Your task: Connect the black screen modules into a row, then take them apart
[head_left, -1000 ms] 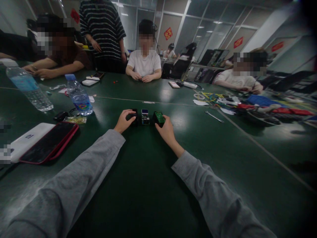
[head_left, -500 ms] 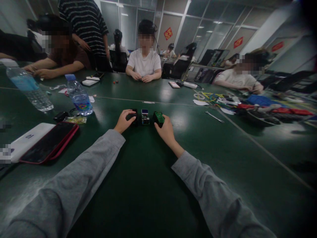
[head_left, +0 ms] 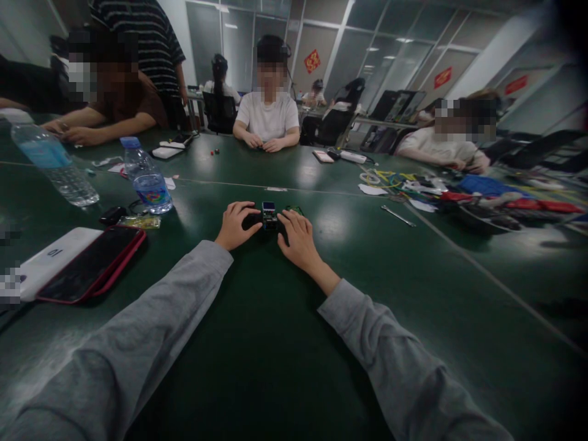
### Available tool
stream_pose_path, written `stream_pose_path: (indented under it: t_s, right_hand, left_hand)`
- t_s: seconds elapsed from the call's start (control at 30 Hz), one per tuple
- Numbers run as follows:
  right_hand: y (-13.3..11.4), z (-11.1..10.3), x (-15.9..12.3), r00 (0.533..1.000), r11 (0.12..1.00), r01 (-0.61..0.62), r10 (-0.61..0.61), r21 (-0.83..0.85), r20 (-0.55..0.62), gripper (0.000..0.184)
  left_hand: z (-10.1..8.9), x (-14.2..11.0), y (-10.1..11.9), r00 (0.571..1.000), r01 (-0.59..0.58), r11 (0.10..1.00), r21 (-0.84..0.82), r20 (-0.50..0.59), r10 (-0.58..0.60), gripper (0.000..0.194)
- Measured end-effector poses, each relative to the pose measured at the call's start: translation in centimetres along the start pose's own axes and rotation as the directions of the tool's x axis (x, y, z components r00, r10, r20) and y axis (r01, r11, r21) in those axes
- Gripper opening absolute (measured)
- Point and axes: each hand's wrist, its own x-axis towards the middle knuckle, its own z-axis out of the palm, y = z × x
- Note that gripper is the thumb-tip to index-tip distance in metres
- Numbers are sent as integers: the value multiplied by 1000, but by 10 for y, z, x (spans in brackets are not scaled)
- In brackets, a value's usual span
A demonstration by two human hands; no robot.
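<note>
A small electronic module with a little screen (head_left: 269, 215) stands on the dark green table in front of me. My left hand (head_left: 237, 226) is at its left side, fingers apart, with the thumb tip close to the module's edge. A black case-like piece (head_left: 252, 218) shows in the gap between that thumb and the fingers. From the right, my right hand (head_left: 298, 239) reaches to the module with its fingers spread and fingertips by its edge. Behind those fingers a green circuit board (head_left: 294, 209) is mostly hidden. Whether either hand presses on the module is hard to see.
Two water bottles, one tall (head_left: 55, 162) and one blue-capped (head_left: 147, 177), stand on the left near a red-cased phone (head_left: 94, 264). A wrench (head_left: 397, 215) lies right, before a pile of cables and tools (head_left: 478, 193). Several people sit around the table.
Both hands have moved inward to the module. My right hand has let go of the green board, which now lies behind its fingers. My left hand has slid right over the black piece.
</note>
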Motion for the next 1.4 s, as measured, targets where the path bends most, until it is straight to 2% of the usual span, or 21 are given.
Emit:
stream_pose_path:
  t_s: [0.17,0.63,1.13,1.27,1.4]
  right_hand:
    - [1,3,-1,994,996,80,-82,27,72,52]
    - [2,3,0,995,994,93,-95,54,19,40]
    - [4,6,-1,991,993,110,-112,39,71,47]
    - [4,5,-1,991,993,109,-111,37,77,47]
    - [3,4,-1,991,994,106,-106,13,82,49]
  left_hand:
    - [2,-1,-2,998,-35,999,23,51,33,43]
    - [5,-1,-7,993,-71,995,77,104,63,50]
    - [6,-1,-9,992,-70,997,32,107,66,57]
    - [6,1,-7,997,-18,1000,-13,81,19,47]
    - [5,4,-14,995,93,987,-134,-11,-95,31]
